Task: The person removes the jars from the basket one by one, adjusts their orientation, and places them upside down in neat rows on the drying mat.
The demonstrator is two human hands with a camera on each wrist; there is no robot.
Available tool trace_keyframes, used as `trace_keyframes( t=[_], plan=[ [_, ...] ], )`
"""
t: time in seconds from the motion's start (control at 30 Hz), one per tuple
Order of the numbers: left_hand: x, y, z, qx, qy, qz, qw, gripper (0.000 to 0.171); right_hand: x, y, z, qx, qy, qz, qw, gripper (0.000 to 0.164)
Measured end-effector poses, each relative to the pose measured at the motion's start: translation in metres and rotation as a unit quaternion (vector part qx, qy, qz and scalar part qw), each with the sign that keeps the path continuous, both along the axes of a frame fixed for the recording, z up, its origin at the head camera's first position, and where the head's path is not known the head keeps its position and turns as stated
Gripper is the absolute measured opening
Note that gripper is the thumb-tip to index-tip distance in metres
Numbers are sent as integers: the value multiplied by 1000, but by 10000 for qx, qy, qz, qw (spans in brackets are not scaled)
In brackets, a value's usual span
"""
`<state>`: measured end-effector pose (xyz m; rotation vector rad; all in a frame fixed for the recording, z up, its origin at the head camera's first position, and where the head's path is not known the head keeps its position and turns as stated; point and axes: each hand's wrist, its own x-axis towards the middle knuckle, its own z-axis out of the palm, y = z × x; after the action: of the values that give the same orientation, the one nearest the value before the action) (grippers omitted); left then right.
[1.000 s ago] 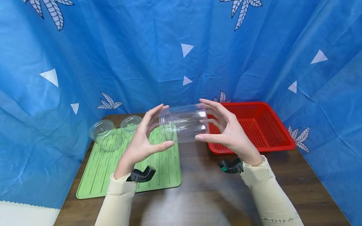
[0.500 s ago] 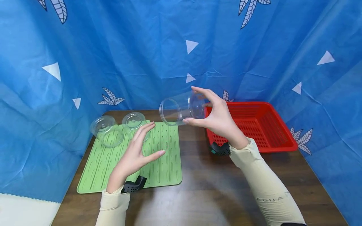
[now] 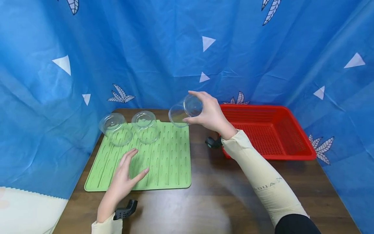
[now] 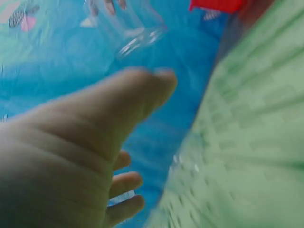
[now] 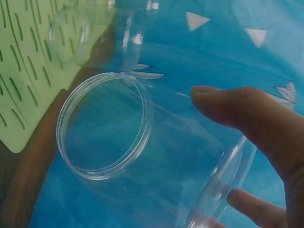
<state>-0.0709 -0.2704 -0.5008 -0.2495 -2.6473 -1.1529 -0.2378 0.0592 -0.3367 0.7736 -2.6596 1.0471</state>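
My right hand (image 3: 211,113) grips a clear plastic jar (image 3: 178,116) near its base, thumb below and fingers above. The jar is tilted, its open mouth turned down to the left, above the mat's back right corner; in the right wrist view the round rim of the held jar (image 5: 61,128) faces the green mat. My left hand (image 3: 119,180) hovers over the mat's front left part, thumb and fingers spread, holding nothing. Two more clear jars, a left one (image 3: 117,131) and a right one (image 3: 147,130), stand bottom up at the back of the green mat (image 3: 172,162).
A red plastic basket (image 3: 292,156) stands on the right of the brown wooden table (image 3: 210,201). Blue curtain (image 3: 163,48) with white triangles and leaf prints hangs behind and at both sides. White cloth (image 3: 26,208) shows at the lower left.
My left hand has let go of the jar and drawn back down to the left. My right hand has carried the jar left, tipping its mouth downward. The head view has shifted slightly.
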Motion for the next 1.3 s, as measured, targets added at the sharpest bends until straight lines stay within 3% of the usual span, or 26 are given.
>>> trace_keyframes(
  t=[0.2, 0.33, 0.43, 0.7, 1.03, 1.3],
  plan=[
    [17, -31, -21, -293, 60, 738, 9968, 78, -12, -20, -12, 476, -128, -39, 9988, 99],
    [29, -51, -32, -726, -54, 1218, 9899, 80, -19, -32, -21, 699, -243, -16, 9973, 101],
    [36, -61, -40, -1004, -128, 1403, 9849, 80, -25, -40, -29, 818, -313, -46, 9961, 101],
    [48, -67, -53, -1096, -357, 1395, 9835, 81, -37, -60, -51, 1083, -561, -205, 9923, 100],
    [47, -66, -58, -1068, -227, 1449, 9834, 77, -42, -85, -65, 1526, -753, -325, 9849, 101],
    [47, -65, -57, -1010, -334, 1475, 9833, 77, -46, -101, -70, 1881, -791, -311, 9785, 101]
  ],
)
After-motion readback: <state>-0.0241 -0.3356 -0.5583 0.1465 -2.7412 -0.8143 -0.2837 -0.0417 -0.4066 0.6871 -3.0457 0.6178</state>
